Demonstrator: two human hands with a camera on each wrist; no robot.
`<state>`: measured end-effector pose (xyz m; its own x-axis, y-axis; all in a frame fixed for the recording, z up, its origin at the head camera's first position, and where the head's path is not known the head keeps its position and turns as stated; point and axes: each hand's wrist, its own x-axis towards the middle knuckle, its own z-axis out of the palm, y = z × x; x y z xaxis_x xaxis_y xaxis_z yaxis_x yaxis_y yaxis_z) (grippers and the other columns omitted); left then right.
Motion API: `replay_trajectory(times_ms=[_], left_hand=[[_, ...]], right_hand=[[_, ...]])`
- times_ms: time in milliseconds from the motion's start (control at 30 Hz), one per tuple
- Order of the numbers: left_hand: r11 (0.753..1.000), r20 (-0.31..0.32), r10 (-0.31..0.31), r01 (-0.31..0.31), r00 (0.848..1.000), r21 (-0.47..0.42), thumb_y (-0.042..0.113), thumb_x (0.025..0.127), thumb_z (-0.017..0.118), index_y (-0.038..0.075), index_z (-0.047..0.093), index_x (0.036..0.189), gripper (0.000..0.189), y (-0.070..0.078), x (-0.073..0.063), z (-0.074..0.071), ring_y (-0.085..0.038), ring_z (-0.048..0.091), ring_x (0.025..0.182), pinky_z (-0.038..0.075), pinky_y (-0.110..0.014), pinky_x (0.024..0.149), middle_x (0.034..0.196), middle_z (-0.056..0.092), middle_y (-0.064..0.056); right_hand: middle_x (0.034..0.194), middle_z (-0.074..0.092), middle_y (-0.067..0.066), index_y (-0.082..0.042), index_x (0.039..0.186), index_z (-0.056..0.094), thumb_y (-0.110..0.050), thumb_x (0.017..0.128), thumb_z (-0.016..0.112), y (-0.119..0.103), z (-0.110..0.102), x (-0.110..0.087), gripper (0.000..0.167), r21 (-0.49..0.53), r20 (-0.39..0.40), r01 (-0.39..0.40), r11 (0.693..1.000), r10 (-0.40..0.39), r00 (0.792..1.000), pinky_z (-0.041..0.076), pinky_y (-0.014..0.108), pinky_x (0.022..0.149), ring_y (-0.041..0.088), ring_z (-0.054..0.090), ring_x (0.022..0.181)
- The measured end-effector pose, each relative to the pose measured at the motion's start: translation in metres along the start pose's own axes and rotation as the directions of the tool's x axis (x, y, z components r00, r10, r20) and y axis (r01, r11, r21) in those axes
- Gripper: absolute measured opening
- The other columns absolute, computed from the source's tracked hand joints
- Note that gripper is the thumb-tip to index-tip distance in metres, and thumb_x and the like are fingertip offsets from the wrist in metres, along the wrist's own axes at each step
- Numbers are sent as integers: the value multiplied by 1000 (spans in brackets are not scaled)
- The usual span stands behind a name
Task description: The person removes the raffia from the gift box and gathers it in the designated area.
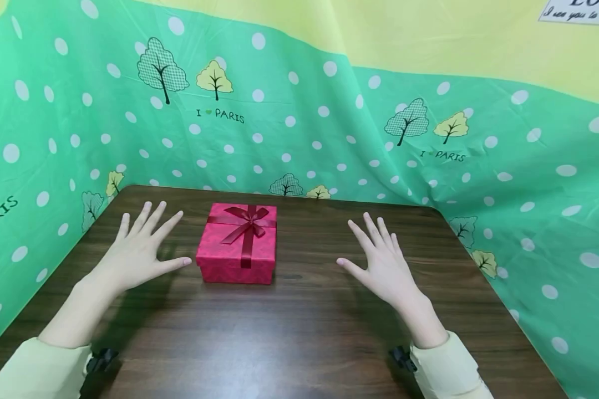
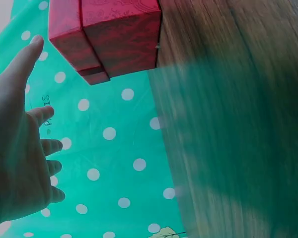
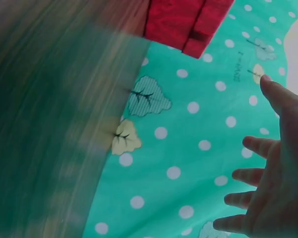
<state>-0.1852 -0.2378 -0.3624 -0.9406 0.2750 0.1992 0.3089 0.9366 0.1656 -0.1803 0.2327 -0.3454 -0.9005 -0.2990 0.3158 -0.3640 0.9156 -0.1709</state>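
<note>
A red gift box (image 1: 214, 252) with a dark red ribbon and bow on its lid stands on the brown wooden table, left of the middle. To its left hovers my left hand (image 1: 135, 257), fingers spread and straight, with the thumb tip close to the box's side. My right hand (image 1: 384, 266) is farther off on the right, also spread above the table and holding nothing. In the left wrist view the box (image 2: 121, 42) appears at the top, apart from the left hand (image 2: 20, 148). The right wrist view has part of the box (image 3: 174, 22) and the spread right hand (image 3: 283, 168).
Dark wood grain covers the tabletop (image 1: 299, 321). Behind and at both sides hangs a green and yellow curtain (image 1: 289, 149) with white dots and printed trees, close along the table's edges. Small black objects (image 1: 102, 360) sit at both sleeve cuffs.
</note>
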Motion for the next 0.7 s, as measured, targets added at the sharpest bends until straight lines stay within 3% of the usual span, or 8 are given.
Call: replay_trajectory(times_ms=[400, 700], left_hand=[[998, -58, 41, -44, 997, -44, 68, 80, 58, 26, 14, 153, 95, 11, 0, 0, -32, -6, 145, -10, -56, 112, 158, 9, -15], [996, -79, 44, -49, 996, -72, 68, 78, 59, 27, 13, 153, 96, 11, 3, 7, -33, -2, 146, -7, -55, 113, 158, 10, -13]], right_hand=[[159, 8, 2, -29, 151, 23, -66, 83, 54, -29, 6, 11, 83, 80, -14, 46, 996, -45, 999, 14, 57, 113, 26, 2, 146], [159, 10, 0, -29, 151, 22, -67, 84, 52, -52, 19, 21, 83, 134, -21, 88, 987, -86, 996, 17, 52, 114, 23, 6, 146]])
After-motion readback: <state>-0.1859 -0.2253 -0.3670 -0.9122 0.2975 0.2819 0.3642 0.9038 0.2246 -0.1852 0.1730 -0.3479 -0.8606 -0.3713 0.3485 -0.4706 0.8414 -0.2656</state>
